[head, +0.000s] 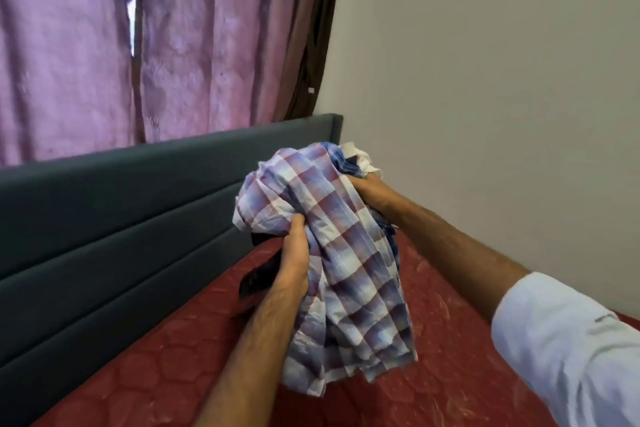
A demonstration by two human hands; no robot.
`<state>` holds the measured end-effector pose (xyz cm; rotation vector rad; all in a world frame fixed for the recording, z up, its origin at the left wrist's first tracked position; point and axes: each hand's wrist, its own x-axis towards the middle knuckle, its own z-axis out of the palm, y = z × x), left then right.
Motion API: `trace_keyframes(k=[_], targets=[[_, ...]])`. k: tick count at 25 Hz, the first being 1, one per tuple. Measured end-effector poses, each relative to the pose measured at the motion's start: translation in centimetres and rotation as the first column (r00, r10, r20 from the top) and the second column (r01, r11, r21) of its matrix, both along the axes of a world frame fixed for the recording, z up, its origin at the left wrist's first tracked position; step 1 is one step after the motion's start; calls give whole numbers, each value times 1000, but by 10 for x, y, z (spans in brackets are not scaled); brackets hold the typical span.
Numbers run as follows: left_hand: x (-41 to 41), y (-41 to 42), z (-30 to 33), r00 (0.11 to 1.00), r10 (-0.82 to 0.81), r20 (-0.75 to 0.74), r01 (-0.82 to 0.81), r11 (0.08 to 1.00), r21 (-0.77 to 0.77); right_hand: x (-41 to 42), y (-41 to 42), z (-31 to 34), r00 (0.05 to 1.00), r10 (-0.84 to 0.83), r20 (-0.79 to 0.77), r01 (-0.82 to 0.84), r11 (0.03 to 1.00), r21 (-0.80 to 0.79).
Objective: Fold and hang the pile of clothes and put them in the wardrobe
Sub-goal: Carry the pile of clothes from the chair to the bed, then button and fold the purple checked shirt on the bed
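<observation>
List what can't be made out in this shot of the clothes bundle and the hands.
Head view only:
- Right hand: fingers buried in the bundle, hidden by the checked shirt.
- Dark garment behind the left hand: mostly covered by hand and forearm; type unclear.
- White and blue pieces at the bundle's top: only slivers show.
- Wardrobe and hangers: outside the frame.
- Curtain: motion-blurred.

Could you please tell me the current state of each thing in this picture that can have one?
Checked shirt: crumpled, unfolded, lifted above the mattress.
Bundle of other clothes: bunched behind the shirt, held with it.
Left hand: grip closed on the checked shirt.
Right hand: grip closed on the bundle.
Dark garment: hanging under the left hand.
Curtains: drawn, with a narrow gap.
</observation>
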<state>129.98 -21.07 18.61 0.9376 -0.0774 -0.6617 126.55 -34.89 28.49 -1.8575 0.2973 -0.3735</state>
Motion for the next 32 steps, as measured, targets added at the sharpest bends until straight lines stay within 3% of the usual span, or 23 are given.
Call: trace_keyframes(k=[3,6,8,9,11,13,16,20,23,25,27,29,31,32], targets=[[6,-80,-105,979,165,-119,-164,986,16,28,-83,-95,995,67,-69,-69,997,-22],[39,-159,-241,935,352,-44,-328,907,264,75,-182,-226,964,90,-250,-118,988,-99],[37,-215,-322,962,272,-32,-222,844,488,102,-242,-312,965,111,-237,-159,969,-191],[27,-233,-342,967,218,-131,-122,852,510,109,-263,-345,976,78,-203,-132,954,-269],[-7,-272,-395,979,169,-111,-91,859,504,108,-306,-416,987,-34,-159,-29,924,-380],[-42,-268,-421,959,282,29,-262,840,476,85,-329,-469,975,-75,-211,-31,888,-459],[-74,-264,-422,882,458,112,-465,802,375,11,-327,-502,917,48,-396,-250,843,-477],[-120,-224,-345,820,490,295,-569,754,328,-48,-323,-482,939,94,-331,-281,764,-581],[-156,-186,-280,728,463,506,-634,734,241,-74,-300,-428,998,-20,-63,-28,729,-684],[-181,-156,-252,654,454,605,-683,698,215,-93,-281,-385,990,-60,128,123,809,-575],[-211,-124,-226,568,522,636,-752,643,145,-120,-254,-336,972,67,227,10,947,-322],[-240,-93,-207,503,578,643,-794,603,79,-153,-219,-294,917,272,291,-289,957,18],[-269,-58,-193,453,596,663,-820,571,47,-189,-181,-269,765,550,334,-635,732,247],[-286,-36,-189,432,603,671,-836,546,47,-204,-163,-272,671,678,300,-741,617,264]])
